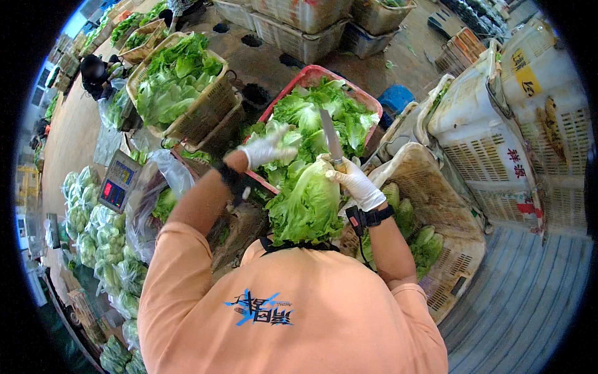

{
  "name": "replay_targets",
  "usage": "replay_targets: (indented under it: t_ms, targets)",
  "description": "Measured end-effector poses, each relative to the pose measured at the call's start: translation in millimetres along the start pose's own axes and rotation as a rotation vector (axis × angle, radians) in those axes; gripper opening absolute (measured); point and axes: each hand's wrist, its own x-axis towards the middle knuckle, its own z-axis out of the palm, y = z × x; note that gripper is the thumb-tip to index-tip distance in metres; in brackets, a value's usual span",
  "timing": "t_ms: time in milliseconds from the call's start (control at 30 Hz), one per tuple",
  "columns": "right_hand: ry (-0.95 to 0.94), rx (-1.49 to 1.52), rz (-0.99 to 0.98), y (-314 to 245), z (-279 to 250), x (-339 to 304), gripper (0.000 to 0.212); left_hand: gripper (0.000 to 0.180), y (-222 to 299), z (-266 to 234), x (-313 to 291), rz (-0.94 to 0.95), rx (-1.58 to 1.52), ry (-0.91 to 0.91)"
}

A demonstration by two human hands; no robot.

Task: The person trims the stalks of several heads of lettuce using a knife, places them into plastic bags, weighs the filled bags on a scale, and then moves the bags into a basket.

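- A broad workspace with a brown floor [71, 131] spreads behind everything, with stacked pale plastic crates [299, 38] at the top centre of the frame.
- At the lower left, clear plastic bags of green produce [109, 234] lie in a pile; those near its edge might slide if knocked.
- Just right of the pile stands a grey digital scale [119, 181] with a lit red and blue display.
- At the upper left, a tan slatted plastic crate [208, 118] is heaped with leafy lettuce, whose top leaves could spill if it were bumped.
- Left of centre is the person's left hand [271, 149], white-gloved and blurred, its fingers apparently spread wide, with nothing seen in it. A careless swing rightward could bring it against the blade.
- Near the centre, a frilly light-green lettuce head [305, 202] sits before the person's chest, in front of a red plastic crate [311, 76] full of loose leaves. With poor support, it could drop or bruise.
- Beside its base, the white-gloved right hand [361, 187] is closed around a steel-bladed knife [331, 134], blade upward; whether it also grips the lettuce cannot be told. A damp glove could let the handle twist.
- At the lower right, a large stained tan crate [439, 196] holds more heads.
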Motion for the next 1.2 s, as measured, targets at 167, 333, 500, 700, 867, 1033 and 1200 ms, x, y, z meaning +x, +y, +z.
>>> replay_targets:
  t_ms: [167,333,500,700,867,1033,1200]
  targets:
    - [0.211,-0.109,-0.097,24,-6,10,0.043,0.098,12,103,-50,-0.022,-1.078,-0.317]
    - [0.218,-0.603,-0.070,-4,-1,25,0.044,0.096,18,100,-63,-0.101,-1.187,-0.158]
    - [-0.028,-0.798,-0.062,-47,15,49,0.043,0.092,14,93,-77,-0.064,-1.342,-0.119]
    - [-0.351,-1.185,-0.077,-74,23,84,0.038,0.093,10,92,-90,-0.010,-1.473,-0.073]
    - [-0.399,-1.201,-0.136,-104,31,109,0.032,0.088,-4,80,-107,0.070,-1.703,-0.182]
    - [0.139,-1.211,-0.213,-81,-25,125,0.038,0.084,3,60,-102,0.122,-1.671,-0.045]
    - [0.157,-0.519,0.122,-60,39,66,0.050,0.091,7,52,-82,0.201,-0.672,0.568]
